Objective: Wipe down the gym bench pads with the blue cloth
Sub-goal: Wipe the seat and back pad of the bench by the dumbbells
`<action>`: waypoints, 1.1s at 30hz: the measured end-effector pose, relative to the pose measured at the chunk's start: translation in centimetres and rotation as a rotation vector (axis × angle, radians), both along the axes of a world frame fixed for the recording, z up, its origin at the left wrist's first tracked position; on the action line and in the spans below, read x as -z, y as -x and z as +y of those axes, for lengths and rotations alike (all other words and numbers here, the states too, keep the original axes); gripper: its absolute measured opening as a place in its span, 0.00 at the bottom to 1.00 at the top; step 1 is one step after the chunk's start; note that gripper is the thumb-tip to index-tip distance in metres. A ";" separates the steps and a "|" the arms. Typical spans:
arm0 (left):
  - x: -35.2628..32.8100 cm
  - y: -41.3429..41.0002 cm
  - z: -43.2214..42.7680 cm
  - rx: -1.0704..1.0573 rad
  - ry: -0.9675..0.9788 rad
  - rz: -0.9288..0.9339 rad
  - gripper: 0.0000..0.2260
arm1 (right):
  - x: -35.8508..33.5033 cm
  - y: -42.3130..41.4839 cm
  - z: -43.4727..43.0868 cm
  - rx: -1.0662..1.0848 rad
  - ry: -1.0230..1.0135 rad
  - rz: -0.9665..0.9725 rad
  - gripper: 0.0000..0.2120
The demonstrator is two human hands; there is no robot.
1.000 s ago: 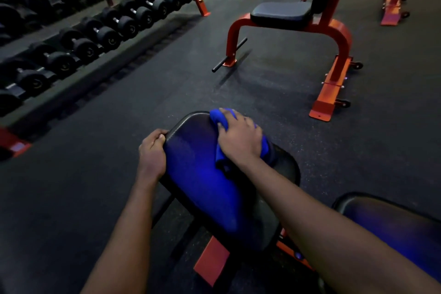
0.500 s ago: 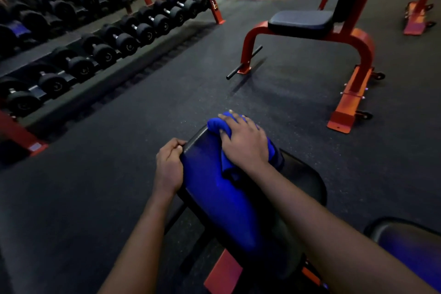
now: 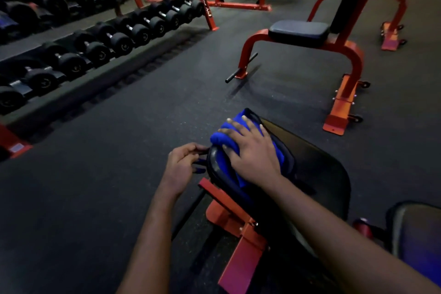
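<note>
**Fig., head view, gym.** I'm watching remotely. The R hand [image 3: 253, 150] is pressing flat on the cloth [image 3: 223, 137] w/ fingers spread & straight. Nothing is clenched, and the palm is covering most of it. The cloth, blue & bunched, is lying on the far end of the pad [image 3: 319, 174], at its L corner. One fold is running back along the pad's L edge under the wrist. The pad, dark & glossy, is sitting on a red frame [image 3: 229, 219].

The L hand [image 3: 181, 167] is sitting at the pad's L rim, fingers curled, tips at the rim. I can't tell whether it's grasping the rim or only touching it. Both forearms are bare & reaching in from the bottom of the view.

**Surroundings.** A 2nd pad [image 3: 420, 241] is showing at lower R, cut by the view's edge, near the first but apart from it. On the floor [image 3: 107, 174] beyond, upper R, a bench [image 3: 300, 31] w/ red legs & a dark seat is standing well apart from both hands. Dumbbells [image 3: 100, 52] are sitting in rows on a rack [image 3: 202, 5] along the L side, somewhat blurred. More red gear [image 3: 238, 5] is showing at the top, too dim for me to detail.
</note>
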State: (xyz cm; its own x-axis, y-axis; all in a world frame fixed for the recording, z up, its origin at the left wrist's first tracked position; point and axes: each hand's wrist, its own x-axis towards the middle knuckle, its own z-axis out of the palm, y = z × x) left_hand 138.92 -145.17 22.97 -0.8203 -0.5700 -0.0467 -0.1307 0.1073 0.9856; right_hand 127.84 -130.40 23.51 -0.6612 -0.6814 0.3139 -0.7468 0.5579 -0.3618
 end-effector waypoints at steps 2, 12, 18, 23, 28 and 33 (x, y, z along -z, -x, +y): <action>0.5 -0.1 0.2 0.008 -0.014 0.024 0.15 | 0.8 -1.9 2.4 -0.167 0.004 0.039 0.23; 1.8 -1.3 0.7 0.067 0.129 0.024 0.19 | 1.6 -1.1 1.4 -0.143 0.029 0.057 0.22; 2.5 -3.6 2.2 0.067 0.244 0.145 0.22 | 4.0 -4.9 8.5 -0.281 0.071 0.146 0.28; 2.2 -5.9 3.6 -0.008 0.274 0.261 0.20 | 4.1 -7.5 8.2 -0.073 -0.071 0.200 0.27; 1.1 -5.6 3.2 -0.086 0.377 0.295 0.16 | 2.6 -6.8 3.2 0.062 -0.051 0.131 0.23; 1.0 -3.7 3.3 -0.091 0.403 0.257 0.14 | 0.7 -4.3 -1.0 0.139 -0.021 -0.004 0.23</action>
